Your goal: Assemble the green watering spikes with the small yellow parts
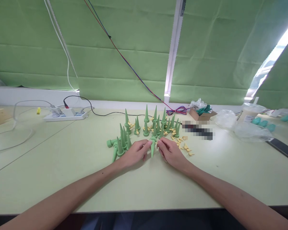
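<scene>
Between my two hands a green spike point(153, 148) points its tip down toward me. My left hand point(138, 150) pinches it from the left at its wide collar. At the collar's right side my right hand point(170, 151) is closed, with a bit of yellow showing at its fingertips, probably a small yellow piece. Several green spikes point(146, 115) stand upright behind my hands, many with yellow pieces at their bases. More green spikes point(120, 147) stand or lie just left of my left hand. Loose yellow pieces point(186, 148) are scattered beyond my right hand.
A white power strip point(66, 117) with plugs and cables sits at the back left. At the back right are an open cardboard box point(201, 115), coiled wires point(179, 110), plastic bags point(251, 131) and a drink cup point(249, 112). A dark phone point(284, 149) lies far right.
</scene>
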Motion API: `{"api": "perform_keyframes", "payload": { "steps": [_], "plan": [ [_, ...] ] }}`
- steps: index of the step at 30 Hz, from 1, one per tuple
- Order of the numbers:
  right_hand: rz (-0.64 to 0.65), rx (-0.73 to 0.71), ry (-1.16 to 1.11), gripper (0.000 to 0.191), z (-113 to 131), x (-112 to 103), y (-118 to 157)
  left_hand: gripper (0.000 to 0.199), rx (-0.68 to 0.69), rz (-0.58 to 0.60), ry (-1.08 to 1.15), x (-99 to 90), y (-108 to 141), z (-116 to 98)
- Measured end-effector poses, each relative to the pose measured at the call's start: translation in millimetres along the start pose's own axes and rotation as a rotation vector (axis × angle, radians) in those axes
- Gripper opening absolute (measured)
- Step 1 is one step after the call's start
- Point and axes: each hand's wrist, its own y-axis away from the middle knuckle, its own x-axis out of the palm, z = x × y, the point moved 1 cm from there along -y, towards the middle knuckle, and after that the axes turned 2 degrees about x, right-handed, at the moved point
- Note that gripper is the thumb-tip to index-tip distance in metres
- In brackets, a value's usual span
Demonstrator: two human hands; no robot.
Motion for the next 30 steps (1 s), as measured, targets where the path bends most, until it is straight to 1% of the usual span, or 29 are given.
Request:
{"api": "perform_keyframes", "payload": {
  "steps": [6, 13, 19, 23, 30],
  "plan": [
    [0.003, 0.000, -0.001, 0.037, -0.9, -0.1, 0.7, 0.044, 0.036, -0.018, -0.034, 0.1, -0.1, 2.6],
    [0.006, 0.010, -0.008, 0.037, -1.7, 0.9, 0.3, 0.035, 0.101, -0.035, -0.014, 0.9, -1.1, 4.3],
    [-0.002, 0.011, -0.007, 0.038, -1.5, 1.4, 0.1, 0.032, 0.147, -0.071, -0.046, 1.0, -1.0, 2.4],
    [-0.002, 0.026, -0.016, 0.037, -0.8, 1.0, 0.7, 0.033, 0.149, -0.087, -0.062, 1.1, -1.4, 2.8],
    [0.002, 0.038, -0.019, 0.036, 0.0, 1.8, 1.2, 0.032, 0.099, -0.040, -0.055, 1.9, -0.6, 5.3]
  ]
}}
